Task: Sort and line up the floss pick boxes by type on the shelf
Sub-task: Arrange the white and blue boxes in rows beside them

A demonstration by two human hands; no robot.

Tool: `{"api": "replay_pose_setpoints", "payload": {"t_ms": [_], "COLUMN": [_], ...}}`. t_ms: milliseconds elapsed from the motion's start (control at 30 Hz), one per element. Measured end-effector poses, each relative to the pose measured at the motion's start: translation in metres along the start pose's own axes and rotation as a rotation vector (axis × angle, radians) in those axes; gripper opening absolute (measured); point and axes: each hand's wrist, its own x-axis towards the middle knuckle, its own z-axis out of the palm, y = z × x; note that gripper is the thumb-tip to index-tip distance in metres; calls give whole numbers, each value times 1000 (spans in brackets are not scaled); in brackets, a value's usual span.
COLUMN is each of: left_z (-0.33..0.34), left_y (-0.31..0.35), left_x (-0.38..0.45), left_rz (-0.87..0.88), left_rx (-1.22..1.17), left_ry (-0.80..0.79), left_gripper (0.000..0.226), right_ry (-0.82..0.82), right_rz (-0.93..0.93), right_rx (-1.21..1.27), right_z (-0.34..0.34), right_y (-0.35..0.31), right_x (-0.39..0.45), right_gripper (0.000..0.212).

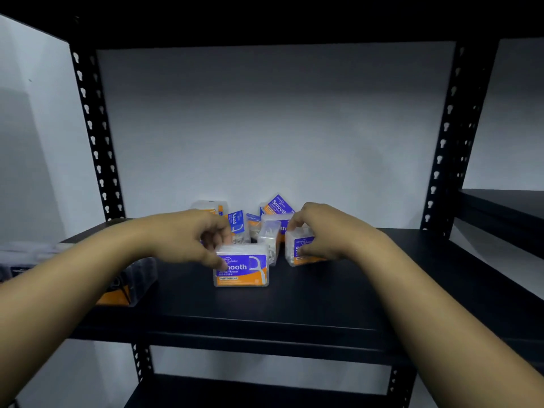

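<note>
Several floss pick boxes (259,222) sitting jumbled mid-shelf near back wall, some tilted, some on end. Your left hand (191,234) curling over top left corner of front Smooth box (241,267), thumb touching label; grip looking light. Your right hand (321,231) pinching second Smooth box (300,248) by top and side. Boxes looking light, stiff, clear plastic, glossy labels, likely slippery; you're best taking hold across short sides. Black shelf (294,304) looking smooth, matte
</note>
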Motion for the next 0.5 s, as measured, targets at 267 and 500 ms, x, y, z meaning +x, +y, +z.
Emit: {"api": "replay_pose_setpoints", "payload": {"t_ms": [267,500], "left_z": [7,5], "left_y": [24,42], "left_x": [8,27], "left_rz": [11,101], "left_rx": [177,260], "left_ry": [-22,-88], "left_gripper": [55,57], "right_ry": [-13,-36], "right_rz": [18,57], "right_rx": [-30,-38], "right_z": [0,-2], "right_y": [-4,-10], "right_x": [-1,-3], "right_gripper": [51,52]}}
